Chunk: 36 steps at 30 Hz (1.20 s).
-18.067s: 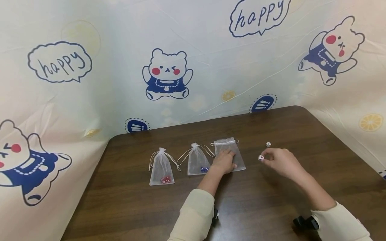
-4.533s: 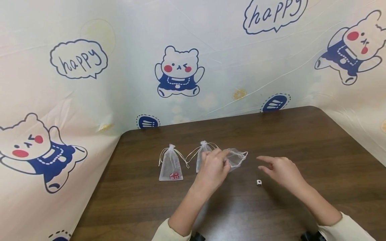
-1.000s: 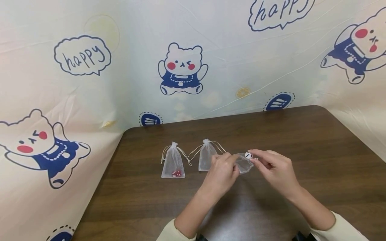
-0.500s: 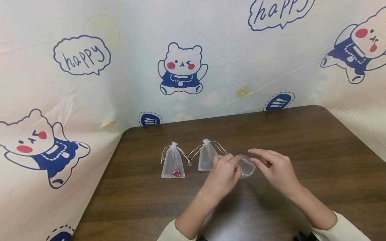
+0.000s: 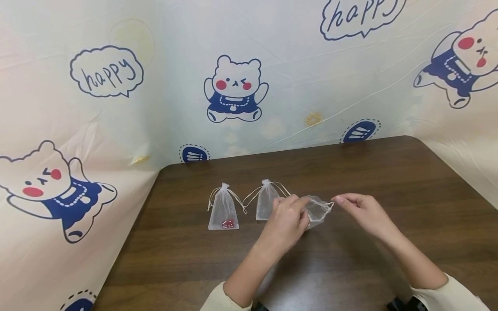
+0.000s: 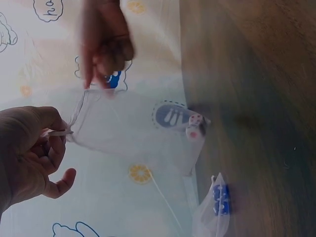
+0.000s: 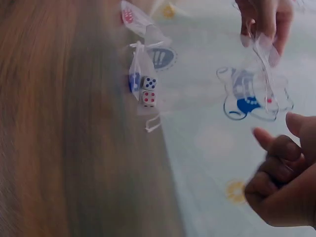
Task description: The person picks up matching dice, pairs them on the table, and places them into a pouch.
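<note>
A sheer white drawstring bag [image 5: 320, 210] hangs from my left hand [image 5: 285, 220], which pinches its mouth by the drawstring edge. Two white dice [image 6: 195, 127] with coloured dots lie at the bottom of this bag; the right wrist view shows the same white dice [image 7: 149, 91]. At the far side of the bag's mouth is my right hand [image 5: 365, 214], its fingertips right at the drawstring loop in the head view. In the right wrist view, this right hand [image 7: 281, 173] has thumb and forefinger apart, nothing between them, the other fingers bent.
A closed sheer bag [image 5: 223, 209] with red dice [image 5: 228, 223] lies at the left on the brown table [image 5: 175, 259]. Beside it is a second closed bag [image 5: 266, 205], partly behind my left hand; its blue dice [image 6: 221, 199] show in the left wrist view. A printed curtain [image 5: 171, 86] stands behind.
The white die that my right hand pinched a second ago has left its fingers. The right hand has drawn back rightward to the bag's edge; the left keeps hold of the bag.
</note>
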Each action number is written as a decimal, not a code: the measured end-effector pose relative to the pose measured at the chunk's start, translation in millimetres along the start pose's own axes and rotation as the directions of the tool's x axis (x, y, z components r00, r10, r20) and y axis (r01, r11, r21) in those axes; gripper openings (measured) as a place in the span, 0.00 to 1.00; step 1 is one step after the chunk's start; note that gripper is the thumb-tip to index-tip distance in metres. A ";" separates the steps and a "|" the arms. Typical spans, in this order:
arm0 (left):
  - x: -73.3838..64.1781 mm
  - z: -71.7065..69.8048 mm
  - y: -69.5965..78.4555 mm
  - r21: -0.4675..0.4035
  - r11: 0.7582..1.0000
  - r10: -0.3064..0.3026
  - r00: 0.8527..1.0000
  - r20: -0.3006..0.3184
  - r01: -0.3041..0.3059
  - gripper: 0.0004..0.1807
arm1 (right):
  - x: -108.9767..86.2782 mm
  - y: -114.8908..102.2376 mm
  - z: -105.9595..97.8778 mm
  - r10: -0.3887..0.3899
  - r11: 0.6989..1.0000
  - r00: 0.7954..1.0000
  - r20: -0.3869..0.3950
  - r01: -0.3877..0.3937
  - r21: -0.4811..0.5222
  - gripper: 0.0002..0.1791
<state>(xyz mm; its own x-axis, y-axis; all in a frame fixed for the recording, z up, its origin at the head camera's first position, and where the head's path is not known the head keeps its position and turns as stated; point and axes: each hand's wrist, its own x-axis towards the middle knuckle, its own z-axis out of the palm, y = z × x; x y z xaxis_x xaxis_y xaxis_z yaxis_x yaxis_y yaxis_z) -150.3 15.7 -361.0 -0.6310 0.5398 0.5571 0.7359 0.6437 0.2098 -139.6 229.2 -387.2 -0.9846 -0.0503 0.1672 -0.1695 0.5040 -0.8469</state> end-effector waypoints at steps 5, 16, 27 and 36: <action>0.3 1.6 2.8 -0.002 1.000 0.002 1.000 0.022 -0.002 0.14 | 4.3 11.0 2.0 0.190 0.957 0.959 0.212 -0.229 0.177 0.27; -3.5 2.0 -3.7 -0.111 0.993 -0.029 0.994 0.108 0.041 0.15 | 8.7 7.1 -2.6 0.106 0.977 0.993 0.057 -0.114 0.179 0.16; -3.2 -3.3 -7.8 -0.086 0.996 -0.004 0.999 0.042 0.008 0.17 | 4.5 2.4 -16.9 0.048 0.992 0.982 -0.181 -0.026 0.120 0.17; -8.7 -2.6 -13.3 0.021 0.997 0.075 0.997 -0.011 -0.074 0.03 | 6.1 7.0 -27.7 0.089 0.973 0.953 -0.290 -0.021 0.229 0.13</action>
<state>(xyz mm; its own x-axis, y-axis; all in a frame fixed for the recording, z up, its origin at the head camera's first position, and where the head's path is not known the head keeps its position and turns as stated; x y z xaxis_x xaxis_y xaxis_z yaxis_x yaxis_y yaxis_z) -154.0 1.0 -366.4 -0.5717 0.5802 0.5801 0.7754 0.6132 0.1509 -145.7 256.4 -378.1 -0.9412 0.2471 0.2303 -0.1535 0.2944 -0.9433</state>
